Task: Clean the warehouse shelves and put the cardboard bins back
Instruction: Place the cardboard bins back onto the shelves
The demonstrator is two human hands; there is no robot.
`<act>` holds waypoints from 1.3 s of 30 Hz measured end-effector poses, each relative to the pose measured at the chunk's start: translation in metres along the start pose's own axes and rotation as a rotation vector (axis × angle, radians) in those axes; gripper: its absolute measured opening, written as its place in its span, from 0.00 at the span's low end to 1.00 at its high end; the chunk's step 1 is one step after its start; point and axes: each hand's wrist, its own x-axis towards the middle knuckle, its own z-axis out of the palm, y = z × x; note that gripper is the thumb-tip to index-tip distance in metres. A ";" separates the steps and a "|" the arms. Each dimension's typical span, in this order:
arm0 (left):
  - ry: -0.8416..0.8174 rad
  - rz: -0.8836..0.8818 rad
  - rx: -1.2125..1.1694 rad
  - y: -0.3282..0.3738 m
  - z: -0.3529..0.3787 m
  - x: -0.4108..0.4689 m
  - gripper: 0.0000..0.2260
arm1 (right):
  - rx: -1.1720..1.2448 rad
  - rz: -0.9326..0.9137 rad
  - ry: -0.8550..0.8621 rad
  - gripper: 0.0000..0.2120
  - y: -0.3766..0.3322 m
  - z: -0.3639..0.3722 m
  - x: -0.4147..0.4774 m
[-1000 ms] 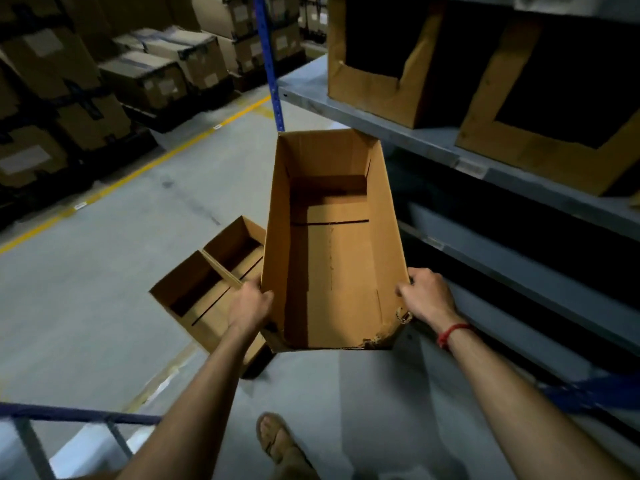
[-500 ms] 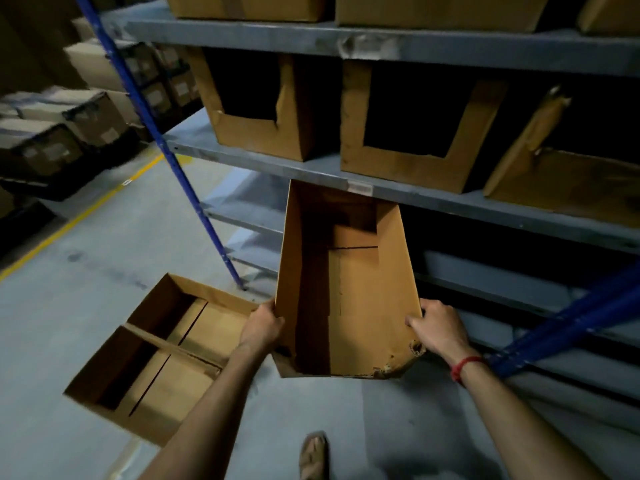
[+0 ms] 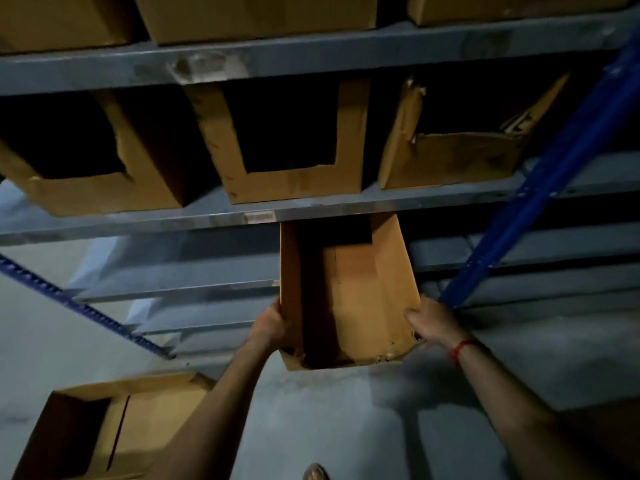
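Both our hands, left hand (image 3: 269,322) and right hand (image 3: 431,323), grip the cardboard bin (image 3: 349,292), its far end under the shelf (image 3: 311,211).

The left forearm (image 3: 207,410) and the right forearm (image 3: 512,403) are bare right to the bottom edge of the view. A thin red band (image 3: 460,351) circles the wrist behind the right hand (image 3: 431,323). A foot (image 3: 315,473), dimly seen, wears a sandal.
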 end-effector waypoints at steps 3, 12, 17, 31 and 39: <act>-0.108 0.053 -0.016 0.025 0.011 0.006 0.27 | 0.115 0.104 0.064 0.11 0.020 -0.011 0.005; -0.301 0.091 -0.245 0.084 0.056 0.037 0.39 | 0.133 0.188 0.178 0.16 0.075 -0.057 0.044; -0.074 0.054 -0.449 0.129 0.094 0.059 0.31 | 0.129 0.154 0.223 0.11 0.092 -0.106 0.091; 0.248 0.015 -0.692 0.208 0.179 0.088 0.21 | 0.684 -0.051 0.214 0.18 0.113 -0.185 0.169; 0.287 -0.049 -0.652 0.229 0.162 0.128 0.21 | 0.758 -0.110 0.219 0.07 0.094 -0.184 0.190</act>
